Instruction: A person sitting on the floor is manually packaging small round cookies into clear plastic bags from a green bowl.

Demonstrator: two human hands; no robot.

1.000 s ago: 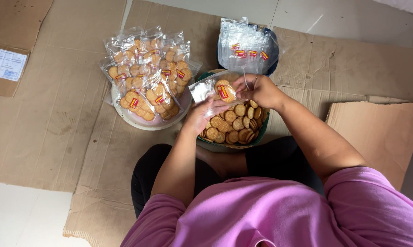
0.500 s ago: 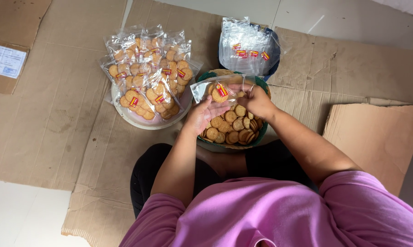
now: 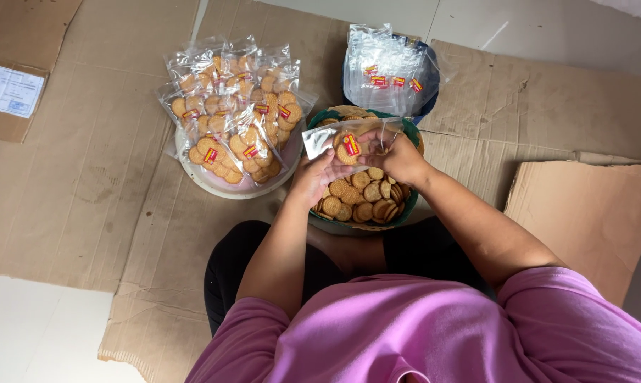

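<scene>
Two hands meet over the green bowl (image 3: 405,213) of round biscuits, which sits just ahead of my crossed legs on the flattened cardboard (image 3: 86,177). My left hand (image 3: 319,177) cradles the clear bag (image 3: 345,138) from below, fingers together under it, so that its mouth faces my right hand (image 3: 398,156), whose fingers pinch the bag's open end; a few biscuits and a small red-and-yellow label show through the film. Left of the bowl, a pale plate (image 3: 193,174) carries filled bags (image 3: 235,106), fanned with labels up. Toward the cardboard's far edge, a dark tub (image 3: 428,99) holds empty bags (image 3: 391,67), similarly labelled. A white sheet (image 3: 10,91) lies on a box flap at the far left corner.
</scene>
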